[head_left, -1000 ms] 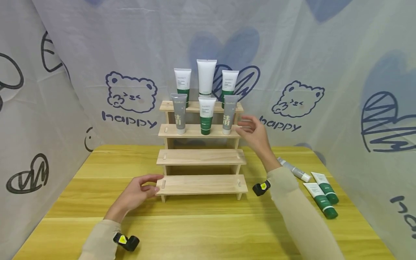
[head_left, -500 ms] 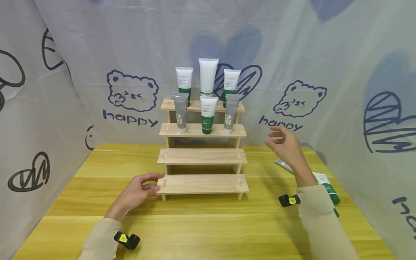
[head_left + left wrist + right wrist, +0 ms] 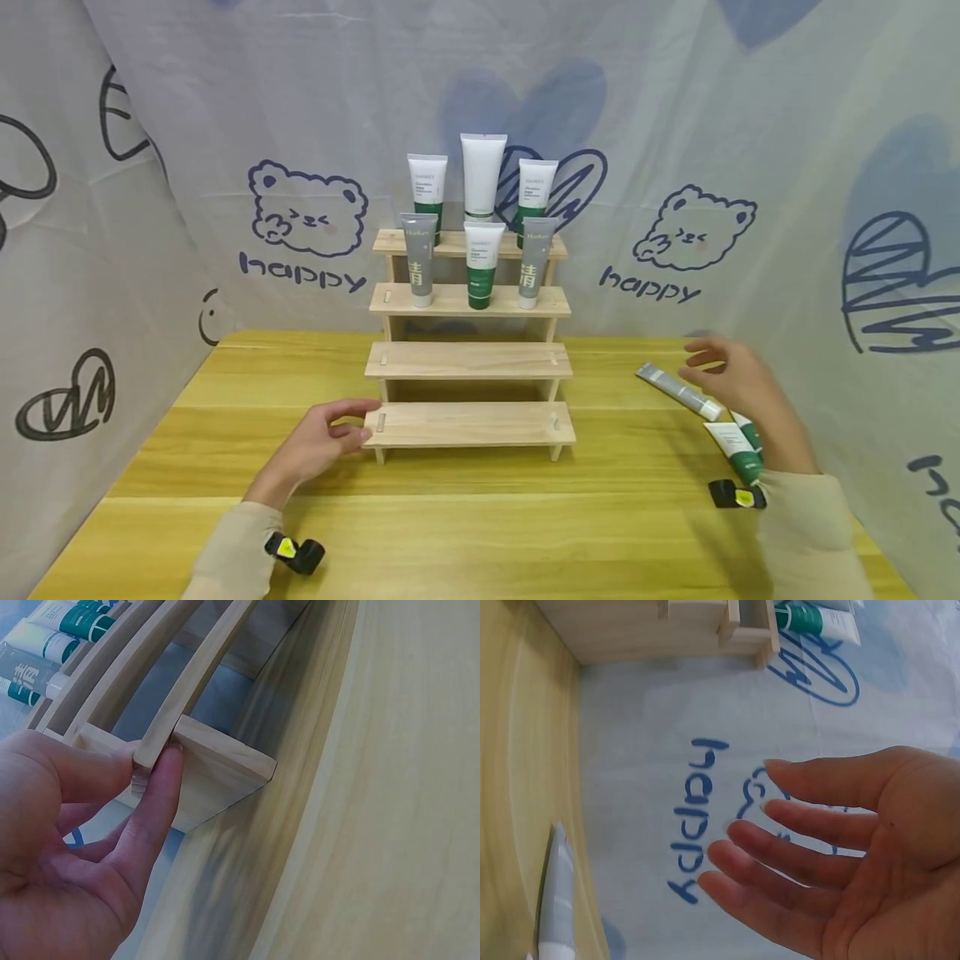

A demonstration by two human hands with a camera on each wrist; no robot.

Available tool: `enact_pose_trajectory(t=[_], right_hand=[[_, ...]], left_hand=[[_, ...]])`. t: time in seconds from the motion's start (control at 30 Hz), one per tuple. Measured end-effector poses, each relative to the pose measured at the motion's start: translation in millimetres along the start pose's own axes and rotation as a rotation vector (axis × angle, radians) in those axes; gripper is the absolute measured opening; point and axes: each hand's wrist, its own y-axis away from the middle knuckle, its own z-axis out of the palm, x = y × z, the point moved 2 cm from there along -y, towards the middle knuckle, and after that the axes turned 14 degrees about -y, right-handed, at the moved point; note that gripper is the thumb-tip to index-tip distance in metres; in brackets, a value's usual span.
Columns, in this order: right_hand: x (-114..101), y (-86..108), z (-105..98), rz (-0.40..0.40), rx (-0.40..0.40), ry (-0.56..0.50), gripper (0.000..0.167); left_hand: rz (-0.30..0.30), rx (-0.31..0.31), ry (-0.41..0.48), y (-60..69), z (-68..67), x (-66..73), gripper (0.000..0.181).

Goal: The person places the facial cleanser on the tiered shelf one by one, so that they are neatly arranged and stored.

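My left hand (image 3: 318, 442) pinches the left end of the lowest step of a wooden display stand (image 3: 468, 425); in the left wrist view its thumb and a finger (image 3: 159, 791) lie on either side of the board. Off to the right, my right hand (image 3: 738, 383) hangs in the air with loosely bent fingers and holds nothing. Just left of it, a grey tube (image 3: 675, 390) lies on the table. Two white-and-green tubes lie near that wrist; the front one (image 3: 735, 450) shows better, while the other (image 3: 747, 432) is partly covered by the arm.
On the stand's second step from the top stand two grey tubes, left (image 3: 420, 260) and right (image 3: 534, 262), around a white-and-green tube (image 3: 481, 265). Three more tubes, the tallest white (image 3: 482, 175), stand on the top step. A printed cloth (image 3: 337, 100) hangs behind the table (image 3: 450, 525).
My right hand has moved away from the grey tube at the right of the second step, out to the right and down toward the lying tubes. The left hand has stayed on the stand.
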Motion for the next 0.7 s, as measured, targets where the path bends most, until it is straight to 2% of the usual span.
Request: enact_pose_trajectory(t=[0.13, 0.33, 0.43, 0.57, 0.7], right_hand=[[13, 10.2, -12, 0.021, -0.025, 0.042, 0.047], [34, 21.2, -23, 0.131, -0.082, 0.063, 0.05], [44, 25.0, -27, 0.161, -0.096, 0.096, 0.051], [56, 28.7, -30, 0.164, -0.1, 0.128, 0.05], [65, 31.1, -30, 0.179, -0.125, 0.095, 0.05]], left_hand=[[0.01, -0.006, 0.008, -0.1, 0.5, 1.8, 0.049], [0.015, -0.007, 0.008, -0.2, -0.7, 2.2, 0.049], [0.003, -0.002, 0.002, -0.2, -0.7, 1.4, 0.049], [-0.01, 0.004, 0.0, -0.7, -0.2, -0.7, 0.048], [-0.008, 0.004, 0.001, -1.1, 0.5, -2.1, 0.048]])
